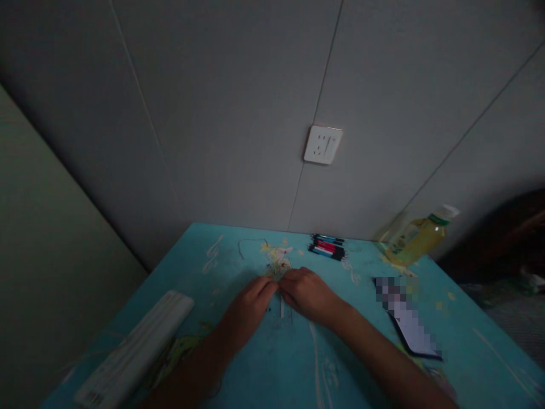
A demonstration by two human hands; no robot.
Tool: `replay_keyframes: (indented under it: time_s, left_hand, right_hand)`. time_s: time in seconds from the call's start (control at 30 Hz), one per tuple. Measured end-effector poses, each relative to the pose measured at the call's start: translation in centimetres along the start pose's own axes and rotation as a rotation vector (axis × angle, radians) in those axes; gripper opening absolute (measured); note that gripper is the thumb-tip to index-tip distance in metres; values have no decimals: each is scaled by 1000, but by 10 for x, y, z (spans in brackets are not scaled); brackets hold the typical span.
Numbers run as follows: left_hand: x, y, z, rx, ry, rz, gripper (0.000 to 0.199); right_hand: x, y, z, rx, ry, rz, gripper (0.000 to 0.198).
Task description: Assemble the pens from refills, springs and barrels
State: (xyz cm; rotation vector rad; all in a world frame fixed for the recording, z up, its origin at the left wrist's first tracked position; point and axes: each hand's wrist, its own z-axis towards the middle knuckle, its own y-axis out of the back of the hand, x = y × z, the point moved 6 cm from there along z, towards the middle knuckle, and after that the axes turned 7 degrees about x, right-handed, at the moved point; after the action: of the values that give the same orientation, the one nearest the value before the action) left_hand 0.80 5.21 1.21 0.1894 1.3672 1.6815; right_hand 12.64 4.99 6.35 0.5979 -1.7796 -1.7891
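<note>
My left hand (251, 302) and my right hand (305, 292) meet at the middle of the table, fingertips pinched together. Whatever they pinch is hidden by the fingers or too small to name. Just behind the fingertips lies a small scatter of tiny pieces (279, 264), too fine to tell apart. A thin white stick (281, 308) shows below the fingers, between the two hands; I cannot tell whether it is held or lies on the cloth. Beyond my right hand, several pens (327, 249) with black, red and blue parts lie in a row.
A blue patterned cloth (340, 363) covers the table. At the left lies a long white case (136, 349). On the right are a phone-like slab (415, 326), partly blurred out, and a bottle of yellow liquid (417, 238). A wall socket (322, 145) sits above the back edge.
</note>
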Motion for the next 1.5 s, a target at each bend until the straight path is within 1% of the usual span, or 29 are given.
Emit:
replay_keyframes:
  time_s: [0.03,0.1,0.13,0.17,0.2,0.27,0.33,0.4,0.43,0.57,0.67,0.77,0.87,1.03,1.13,1.23,1.33,1.4,1.43,1.5]
  left_hand:
    - [2,-1,1,-12,1,-18,27]
    - [9,0,2,-38,21,-60,33]
    - [12,1,3,-71,29,-81,34]
    - [17,4,3,-106,47,-108,34]
    - [22,7,3,-149,61,-127,32]
    - [34,14,3,-228,117,-142,27]
    - [47,19,6,-267,186,-142,23]
    - [59,21,12,-248,266,-124,22]
    - [64,18,18,-188,285,-113,22]
    - [74,6,47,-78,268,-96,16]
    - [81,-3,65,-55,271,-73,16]
    - [88,-9,71,-58,270,-38,21]
    - [94,-13,71,-58,267,5,25]
    - [97,-18,70,-53,249,54,23]
    - [97,-17,70,-75,236,62,28]
    - [91,-5,67,-134,223,69,35]
    - [73,15,58,-218,206,86,40]
    - [49,28,49,-245,145,103,43]
    - [31,33,45,-242,39,163,45]
    - [-3,38,33,-235,-182,270,47]
  right_hand:
    - [-7,-1,-3,-18,-8,25,18]
    - [-32,-5,-11,-65,-95,76,23]
    - [-52,-7,-18,-92,-202,91,24]
    - [-77,-7,-29,-151,-383,75,25]
    - [-97,-9,-40,-187,-488,56,27]
    - [-130,-13,-60,-227,-607,31,29]
    - [-152,-19,-75,-239,-671,21,26]
    - [-165,-27,-83,-237,-701,21,25]
    - [-168,-30,-84,-232,-709,24,25]
    - [-178,-39,-82,-202,-731,39,23]
    - [-187,-39,-81,-185,-771,40,21]
    - [-194,-40,-83,-183,-814,44,21]
    - [-197,-44,-85,-188,-825,69,21]
    - [-202,-48,-87,-209,-794,115,20]
    - [-202,-43,-89,-230,-776,124,17]
    - [-192,-30,-89,-274,-754,117,18]
    - [-163,-15,-84,-326,-696,115,18]
    - [-132,-8,-78,-355,-632,120,17]
    - [-113,-6,-75,-372,-584,129,16]
    - [-70,-1,-71,-481,-391,193,15]
